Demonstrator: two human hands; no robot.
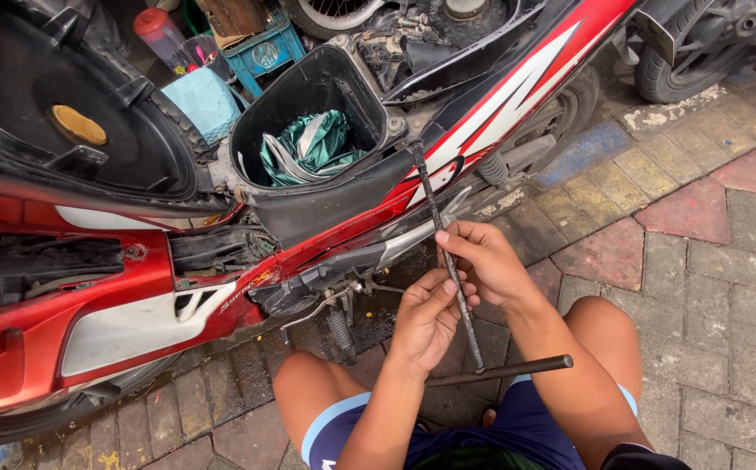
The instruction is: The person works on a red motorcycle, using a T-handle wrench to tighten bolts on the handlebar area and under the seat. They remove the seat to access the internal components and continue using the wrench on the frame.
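Tool: long T-handle wrench [448, 261], dark steel shaft running from the rear edge of the under-seat compartment [308, 113] down to a crossbar near my knees.
Left hand: my left hand [426, 318] is closed round the lower half of the shaft, fingers pressed against it; the thumb is hidden behind the palm.
Right hand: my right hand [482, 261] pinches the shaft just above the left, fingertips curled on it; the two hands touch.
Tool tip: the upper end meets the black plastic rim beside the red-and-white side panel [500, 104]; I cannot tell what it engages, as the fastener is too small to make out.
Crossbar: lies roughly level, its left end hidden behind my left wrist.
Motorcycle: red body, seat [65, 113] tilted up with its black underside showing; front and rear are cut off by the frame.
Compartment contents: crumpled green and white sheet material, kind unclear.
Ground: brick paving [709, 287]; I squat on it, feet hidden.
Background: blue crate [265, 48] and clutter, partly cut off at the top.
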